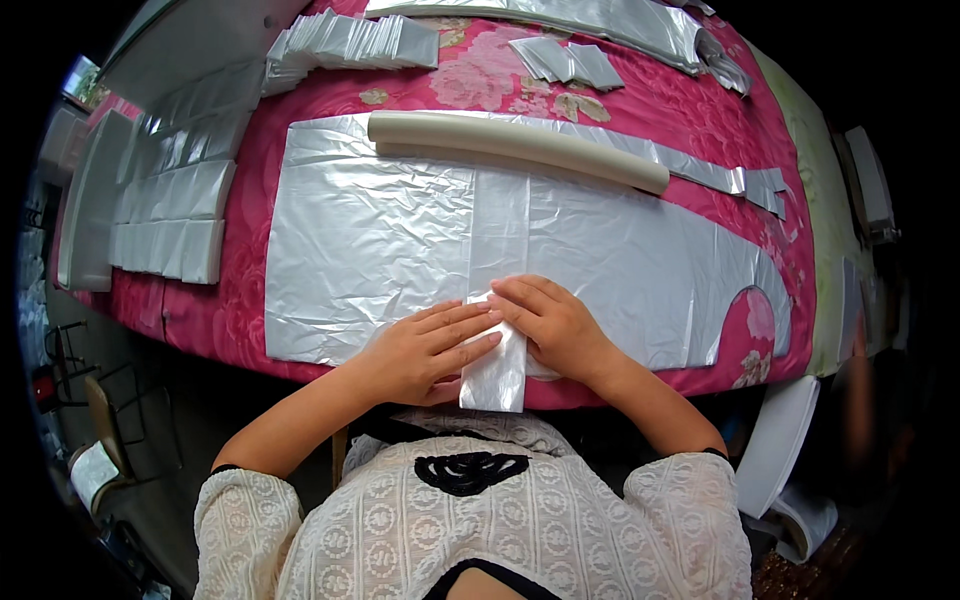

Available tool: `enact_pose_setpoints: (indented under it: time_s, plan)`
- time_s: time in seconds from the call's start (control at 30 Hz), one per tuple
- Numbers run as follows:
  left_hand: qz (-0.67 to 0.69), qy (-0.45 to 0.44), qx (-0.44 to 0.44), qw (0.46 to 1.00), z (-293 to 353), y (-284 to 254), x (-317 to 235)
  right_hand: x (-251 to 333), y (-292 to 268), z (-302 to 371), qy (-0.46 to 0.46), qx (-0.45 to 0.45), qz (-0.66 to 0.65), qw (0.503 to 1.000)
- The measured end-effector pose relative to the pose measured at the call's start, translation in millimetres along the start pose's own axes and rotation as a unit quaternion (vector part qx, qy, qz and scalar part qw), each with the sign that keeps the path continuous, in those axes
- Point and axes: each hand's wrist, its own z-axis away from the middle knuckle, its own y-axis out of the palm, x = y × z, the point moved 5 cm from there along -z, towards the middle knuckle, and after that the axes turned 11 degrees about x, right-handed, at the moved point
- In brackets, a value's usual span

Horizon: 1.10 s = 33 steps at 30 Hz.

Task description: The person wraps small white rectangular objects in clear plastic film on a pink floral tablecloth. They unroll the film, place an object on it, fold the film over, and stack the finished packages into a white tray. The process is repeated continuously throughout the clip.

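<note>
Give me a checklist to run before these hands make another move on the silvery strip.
1. Both hands on the strip: left hand and right hand lie on the silvery strip, fingers extended. Ok.
2. Strip's layers aligned beneath the fingers: covered by the hands. Cannot tell.
3. Silvery sheet free of creases: its left part is wrinkled. Not ok.
4. Beige tube out of the hands' way: it lies across the far part of the sheet, apart from both. Ok.
5. White box apart from the sheet: pink cloth shows between them. Ok.
</note>
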Motion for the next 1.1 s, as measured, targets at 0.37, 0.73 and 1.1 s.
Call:
enact_pose_setpoints:
  time_s: [0.37, 0.73, 1.1]
  plan:
    - [0.349, -0.322, -0.092, 0.875, -17.5, 4.0, 49.7, -37.4, -14.8, -4.8, 0.246, -0.045, -0.238, 0.938]
    - [-0.070, -0.228, 0.024, 0.971, -31.8, 36.7, 26.4, -65.4, -10.7, -19.8, 0.421, 0.061, -0.410, 0.807]
    - [-0.052, -0.213, -0.036, 0.975, -36.1, 19.1, 36.2, -34.6, -20.3, -23.2, 0.052, -0.004, 0.129, 0.990]
